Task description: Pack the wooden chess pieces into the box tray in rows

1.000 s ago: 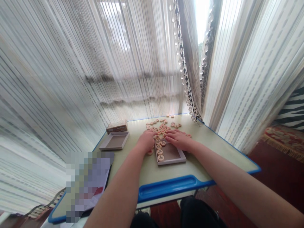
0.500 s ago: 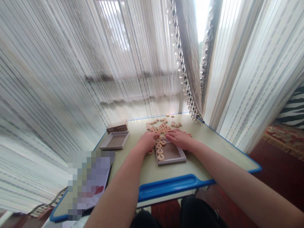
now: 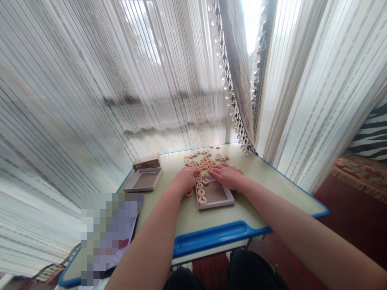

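A shallow pale box tray (image 3: 217,204) lies on the table in front of me, with several round wooden Chinese chess pieces (image 3: 201,192) in a column along its left side and others along its far side. My left hand (image 3: 186,180) is at the tray's far left corner, its fingers bent together; whatever lies under them is hidden. Over the far right edge reaches my right hand (image 3: 224,175), fingers stretched out flat, the tips near a piece by the far rim. Beyond both hands, many loose pieces (image 3: 204,166) are spread on the table.
To the left stand a second shallow tray (image 3: 144,181) and a small box (image 3: 147,160). Nearer lies a dark-edged flat item, partly blurred out. The table (image 3: 256,193) has a blue rim and a blue trough (image 3: 211,238) at its front. Curtains (image 3: 169,100) hang behind.
The whole view has shifted slightly, so everything sits a little further left. Both hands stay at the tray's far corners with hardly any movement.
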The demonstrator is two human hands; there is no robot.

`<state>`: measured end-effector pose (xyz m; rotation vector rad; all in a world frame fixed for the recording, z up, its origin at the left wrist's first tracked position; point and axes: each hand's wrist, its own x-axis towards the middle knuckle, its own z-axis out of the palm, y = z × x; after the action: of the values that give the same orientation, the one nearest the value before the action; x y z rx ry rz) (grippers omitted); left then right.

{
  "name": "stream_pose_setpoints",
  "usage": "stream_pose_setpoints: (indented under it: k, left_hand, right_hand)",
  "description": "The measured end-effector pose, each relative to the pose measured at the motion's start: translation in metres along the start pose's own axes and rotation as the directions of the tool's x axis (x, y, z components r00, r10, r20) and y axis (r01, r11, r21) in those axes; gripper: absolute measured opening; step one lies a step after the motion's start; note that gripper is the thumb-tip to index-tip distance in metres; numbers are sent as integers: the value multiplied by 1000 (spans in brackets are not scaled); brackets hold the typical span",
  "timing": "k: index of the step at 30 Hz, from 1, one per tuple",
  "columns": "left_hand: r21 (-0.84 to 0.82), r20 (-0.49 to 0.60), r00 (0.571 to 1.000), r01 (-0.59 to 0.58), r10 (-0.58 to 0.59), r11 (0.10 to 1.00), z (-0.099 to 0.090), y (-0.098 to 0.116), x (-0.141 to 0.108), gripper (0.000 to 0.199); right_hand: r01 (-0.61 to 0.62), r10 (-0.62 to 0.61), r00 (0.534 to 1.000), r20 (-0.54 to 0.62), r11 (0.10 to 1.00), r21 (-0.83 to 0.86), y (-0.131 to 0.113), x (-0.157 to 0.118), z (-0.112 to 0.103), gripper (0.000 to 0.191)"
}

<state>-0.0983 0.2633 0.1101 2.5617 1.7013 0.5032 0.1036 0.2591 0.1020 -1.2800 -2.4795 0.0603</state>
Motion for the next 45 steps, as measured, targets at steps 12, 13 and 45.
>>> stream_pose_setpoints:
  k: [12,13,45]
  left_hand:
    - [121,-32,983,184,-182,975,-3,-2,-3,44]
    - [134,-16,981,195,-195,972,-2,-3,-3,46]
    - [3,-38,999,-37,37,999,-3,9,-3,56]
  right_hand:
    - [-267,263,945,-196,964,7,3,0,-10,35]
    - [-341,329,918,-221,940,-16,8,1,-10,36]
    - [-447,448,883,-138,893,43,53,15,10,41]
